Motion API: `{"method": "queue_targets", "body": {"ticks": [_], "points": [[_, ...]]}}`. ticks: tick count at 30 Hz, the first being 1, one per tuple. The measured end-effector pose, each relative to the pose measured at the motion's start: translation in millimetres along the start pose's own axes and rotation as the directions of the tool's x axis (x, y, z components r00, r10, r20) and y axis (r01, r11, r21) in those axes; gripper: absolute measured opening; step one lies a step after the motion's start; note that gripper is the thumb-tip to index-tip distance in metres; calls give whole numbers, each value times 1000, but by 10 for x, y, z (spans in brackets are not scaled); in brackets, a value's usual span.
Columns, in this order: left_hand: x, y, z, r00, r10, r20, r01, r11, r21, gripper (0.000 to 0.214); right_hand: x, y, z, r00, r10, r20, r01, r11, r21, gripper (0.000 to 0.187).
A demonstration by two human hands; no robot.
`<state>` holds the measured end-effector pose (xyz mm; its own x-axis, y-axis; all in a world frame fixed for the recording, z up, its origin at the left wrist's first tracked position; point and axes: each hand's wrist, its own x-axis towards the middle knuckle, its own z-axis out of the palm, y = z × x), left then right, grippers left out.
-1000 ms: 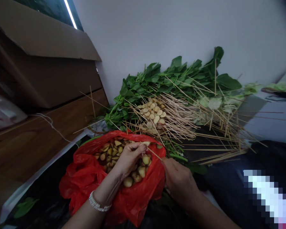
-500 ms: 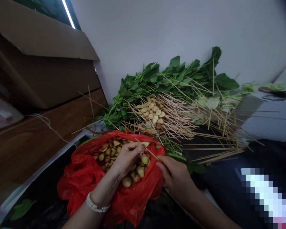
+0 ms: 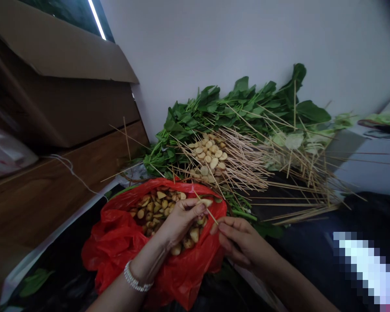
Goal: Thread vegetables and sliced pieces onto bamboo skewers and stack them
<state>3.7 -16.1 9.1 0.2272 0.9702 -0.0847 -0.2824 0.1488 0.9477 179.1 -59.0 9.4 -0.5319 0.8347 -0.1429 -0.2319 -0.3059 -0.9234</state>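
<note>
Over the mouth of a red plastic bag (image 3: 123, 229), my left hand (image 3: 183, 223) pinches a pale potato slice (image 3: 206, 202) between thumb and fingers. My right hand (image 3: 238, 238) grips the lower end of a thin bamboo skewer (image 3: 212, 216). The skewer crosses at the slice and its far tip shows beyond it; my fingers partly hide where they meet. Many potato pieces (image 3: 156, 208) fill the bag beneath my left hand, some cut and some rounder. A beaded bracelet (image 3: 134, 277) circles my left wrist.
Behind the bag lie skewered potato slices (image 3: 211, 151) with their sticks (image 3: 247, 164) pointing right. Leafy green stems (image 3: 221, 104) line the wall. Loose skewers (image 3: 299, 212) and pale leaves (image 3: 294, 141) are at the right. A cardboard box (image 3: 68, 104) stands at the left.
My right hand has shifted slightly down and right, its lower fingers looser. The slice and skewer sit a little lower and further right. The whole view has shifted slightly.
</note>
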Motion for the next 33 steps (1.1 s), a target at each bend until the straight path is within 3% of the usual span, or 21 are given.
{"method": "queue_targets", "body": {"ticks": [5, 7, 10, 12, 13, 15, 18, 22, 25, 29, 31, 33], "points": [[8, 15, -23, 999, 49, 19, -51, 990, 129, 28, 4, 62, -14, 971, -190, -142, 134, 933, -333, 36], [36, 91, -104, 995, 96, 0, -94, 973, 211, 32, 17, 78, -27, 962, -211, -173, 145, 932, -332, 36], [100, 253, -341, 958, 247, -145, -176, 907, 384, 44, 32, 85, -46, 962, -156, -222, 117, 977, -180, 36], [134, 342, -536, 895, 382, -231, -166, 765, 623, 42, 30, 76, -50, 963, -117, -244, 93, 990, -108, 37], [143, 370, -623, 861, 444, -249, -113, 644, 756, 37, 26, 68, -48, 962, -103, -251, 82, 992, -91, 36], [148, 388, -745, 838, 495, -231, 39, 368, 929, 29, 13, 49, -38, 960, -86, -265, 68, 995, -79, 35], [145, 344, -767, 850, 497, -176, 176, 47, 983, 30, 0, 33, -23, 959, -73, -275, 50, 994, -92, 35], [171, 258, -671, 845, 503, -183, 293, -149, 944, 34, 14, 59, -28, 961, -105, -254, 72, 988, -136, 36], [215, 212, -662, 828, 523, -204, 348, -193, 917, 32, 34, 94, -39, 964, -121, -238, 84, 984, -160, 38], [265, 192, -718, 815, 544, -198, 342, -176, 923, 28, 52, 137, -55, 966, -132, -223, 94, 980, -174, 41], [272, 205, -741, 808, 561, -183, 295, -116, 948, 26, 59, 154, -65, 964, -145, -221, 106, 978, -179, 41], [271, 228, -743, 803, 569, -175, 179, 50, 983, 25, 65, 164, -75, 961, -157, -226, 119, 977, -176, 41]]}}
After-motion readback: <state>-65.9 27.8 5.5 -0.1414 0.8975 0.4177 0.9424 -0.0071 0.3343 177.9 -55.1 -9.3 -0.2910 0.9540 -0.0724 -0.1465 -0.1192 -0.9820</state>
